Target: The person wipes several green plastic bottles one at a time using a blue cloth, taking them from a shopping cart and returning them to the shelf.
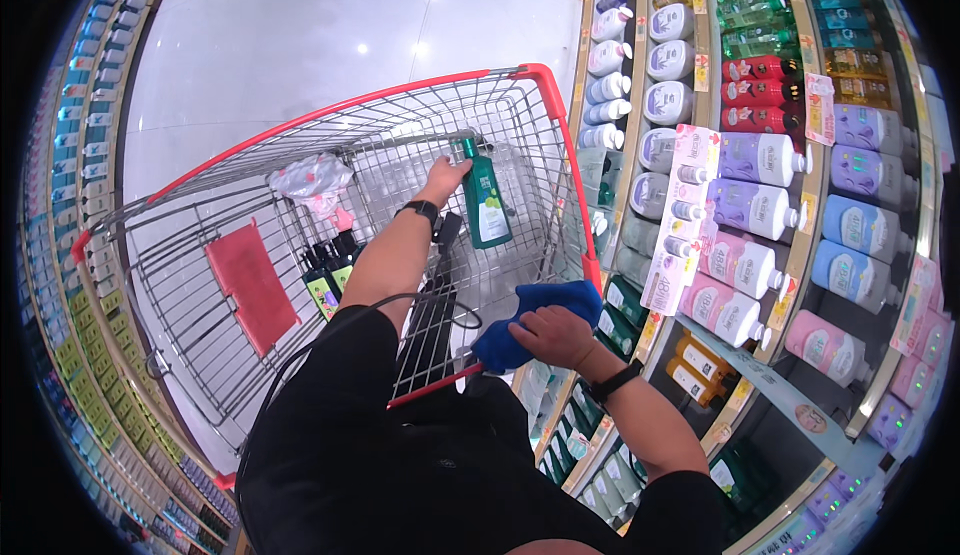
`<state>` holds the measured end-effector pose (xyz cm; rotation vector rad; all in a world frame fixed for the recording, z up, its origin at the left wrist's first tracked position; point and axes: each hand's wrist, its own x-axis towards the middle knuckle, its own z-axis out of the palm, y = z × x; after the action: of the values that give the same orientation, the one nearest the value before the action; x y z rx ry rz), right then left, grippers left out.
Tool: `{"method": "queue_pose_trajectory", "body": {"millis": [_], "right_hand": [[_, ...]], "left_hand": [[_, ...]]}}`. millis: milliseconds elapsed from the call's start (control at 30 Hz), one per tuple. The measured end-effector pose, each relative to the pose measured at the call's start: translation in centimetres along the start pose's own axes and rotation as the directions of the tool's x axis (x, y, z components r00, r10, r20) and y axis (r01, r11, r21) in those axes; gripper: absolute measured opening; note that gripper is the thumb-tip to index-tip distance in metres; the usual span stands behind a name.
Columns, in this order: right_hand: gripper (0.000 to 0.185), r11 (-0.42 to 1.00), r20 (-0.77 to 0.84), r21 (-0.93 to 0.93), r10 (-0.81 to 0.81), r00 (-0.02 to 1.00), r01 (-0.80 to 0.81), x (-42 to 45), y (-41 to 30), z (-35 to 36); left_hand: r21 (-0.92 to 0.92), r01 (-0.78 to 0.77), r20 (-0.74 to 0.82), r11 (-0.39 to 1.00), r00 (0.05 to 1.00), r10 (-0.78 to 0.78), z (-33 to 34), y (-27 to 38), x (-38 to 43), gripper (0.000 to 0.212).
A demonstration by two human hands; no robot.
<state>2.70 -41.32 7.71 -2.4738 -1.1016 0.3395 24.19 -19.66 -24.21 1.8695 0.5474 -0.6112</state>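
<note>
My left hand [448, 178] reaches into a wire shopping cart [394, 202] and grips a green bottle [489, 206] near its neck. The bottle has a green cap and a pale label, and its base points towards me. Some of my left fingers are hidden behind it. In my right hand [555, 336] is a bunched blue cloth [562, 296], by the cart's near right corner. Several dark pump bottles [330, 266] with lime-green labels stand to the left of my left forearm. Beside them lies a crumpled clear plastic bag [311, 180].
Store shelves [709, 105] with rows of bottles rise close on my right. Pump bottles [754, 154] and a pink promotional card [681, 217] jut from them. Another stocked shelf [97, 142] runs along the left. Glossy pale floor [300, 30] lies beyond the cart's red rim [337, 109].
</note>
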Motion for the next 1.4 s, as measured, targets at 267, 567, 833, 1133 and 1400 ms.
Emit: {"method": "queue_pose_trajectory", "body": {"millis": [267, 567, 833, 1133, 1400], "right_hand": [[0.033, 0.999, -0.107, -0.038, 0.03, 0.994, -0.035, -0.3, 0.7, 0.7], [0.032, 0.997, -0.077, -0.028, 0.076, 0.994, -0.078, -1.1, -0.4, 0.2], [0.084, 0.796, -0.328, 0.388, 0.59, 0.738, -0.464, -2.3, -9.8, -9.8], [0.104, 0.843, -0.745, -0.032, 0.338, 0.575, -0.536, -10.5, -29.2, -14.7], [0.088, 0.442, -0.454, 0.871, 0.891, -0.007, -0.215, -38.3, -46.2, 1.9]], "left_hand": [[-0.199, 0.136, 0.173, 0.97, 0.98, -0.102, 3.9, 0.8, 4.7, 0.06], [-0.259, 0.02, 0.434, 0.966, 0.896, 0.097, -1.6, 4.1, -9.4, 0.033], [-0.29, -0.425, 0.062, 0.858, 0.886, 0.46, -15.9, 14.2, -30.2, 0.024], [-0.73, -0.249, 0.281, 0.636, 0.74, 0.612, -13.1, 21.1, -58.5, 0.03], [-0.601, -0.248, 0.719, 0.76, 0.247, 0.65, -3.1, 16.1, -75.1, 0.037]]}}
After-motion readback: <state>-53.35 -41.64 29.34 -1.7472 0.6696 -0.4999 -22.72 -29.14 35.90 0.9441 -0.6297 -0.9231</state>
